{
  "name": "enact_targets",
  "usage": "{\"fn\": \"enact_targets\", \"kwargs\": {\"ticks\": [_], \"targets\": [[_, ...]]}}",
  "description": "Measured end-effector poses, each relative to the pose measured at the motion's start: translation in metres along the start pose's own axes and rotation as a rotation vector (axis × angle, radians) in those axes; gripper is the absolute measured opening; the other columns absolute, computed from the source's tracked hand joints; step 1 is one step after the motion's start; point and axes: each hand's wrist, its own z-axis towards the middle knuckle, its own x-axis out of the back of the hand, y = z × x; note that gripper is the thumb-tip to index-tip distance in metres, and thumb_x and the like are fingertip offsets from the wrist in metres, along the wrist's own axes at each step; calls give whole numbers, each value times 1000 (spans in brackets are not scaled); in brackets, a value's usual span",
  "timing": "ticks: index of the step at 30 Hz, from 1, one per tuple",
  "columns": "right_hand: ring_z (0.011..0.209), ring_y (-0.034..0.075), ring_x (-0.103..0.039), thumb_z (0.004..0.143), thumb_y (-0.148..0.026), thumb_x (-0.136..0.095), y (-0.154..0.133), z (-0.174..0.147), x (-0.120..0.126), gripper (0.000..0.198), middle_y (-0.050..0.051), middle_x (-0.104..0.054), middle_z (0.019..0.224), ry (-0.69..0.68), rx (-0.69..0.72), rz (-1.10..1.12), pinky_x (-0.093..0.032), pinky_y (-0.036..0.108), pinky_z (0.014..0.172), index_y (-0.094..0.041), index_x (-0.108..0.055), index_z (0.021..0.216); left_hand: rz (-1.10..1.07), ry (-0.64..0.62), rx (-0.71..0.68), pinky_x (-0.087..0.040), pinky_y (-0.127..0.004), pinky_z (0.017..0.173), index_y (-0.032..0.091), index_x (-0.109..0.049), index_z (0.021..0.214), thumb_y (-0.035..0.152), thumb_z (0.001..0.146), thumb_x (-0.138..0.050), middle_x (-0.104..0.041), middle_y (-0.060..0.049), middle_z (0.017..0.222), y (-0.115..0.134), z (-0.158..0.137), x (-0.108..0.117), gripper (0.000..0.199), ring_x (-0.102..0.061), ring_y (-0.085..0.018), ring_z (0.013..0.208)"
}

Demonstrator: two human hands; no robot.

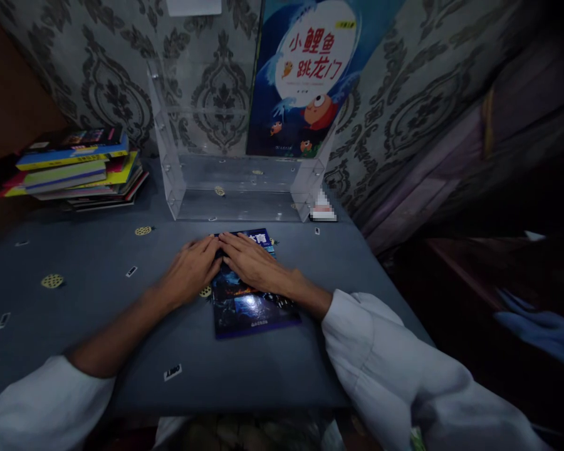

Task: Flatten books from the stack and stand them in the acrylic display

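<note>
A dark blue book (258, 313) with white lettering and a glossy cover lies flat on the grey table. Across its upper part rests my right hand (249, 260), fingers stretched out and pointing to the upper left. My left hand (195, 266) is at the book's upper left edge, its fingers extended and their tips meeting those of the right hand. Neither hand is wrapped round the book. Part of the cover and its title are hidden under the hands.
Beyond the book stands a clear acrylic rack (237, 207), with a blue picture book (286, 125) upright at its right. A stack of books (84, 169) is at the back left. The table's right edge (380, 269) drops to a dark area. Patterned wallpaper (113, 94) lies behind.
</note>
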Motion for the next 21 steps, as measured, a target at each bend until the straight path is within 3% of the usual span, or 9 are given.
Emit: {"fn": "enact_targets", "kwargs": {"ticks": [10, 21], "targets": [[149, 30, -37, 104, -36, -44, 5, -15, 12, 50, 21, -47, 154, -7, -111, -9, -32, 55, 122, -9, -50, 145, 31, 1, 0, -50, -47, 99, 16, -56, 118, 26, 100, -40, -65, -14, 123, -1, 1, 0, 26, -63, -29, 113], [145, 31, -42, 102, -37, -45, 34, -45, 14, 48, 20, -49, 153, 103, -280, -40, -32, 61, 118, -14, -53, 144, 4, -3, -3, -47, -50, 105, 17, -55, 121, 26, 100, -39, -63, -16, 132, 0, 0, 0, 27, -61, -30, 122]]}}
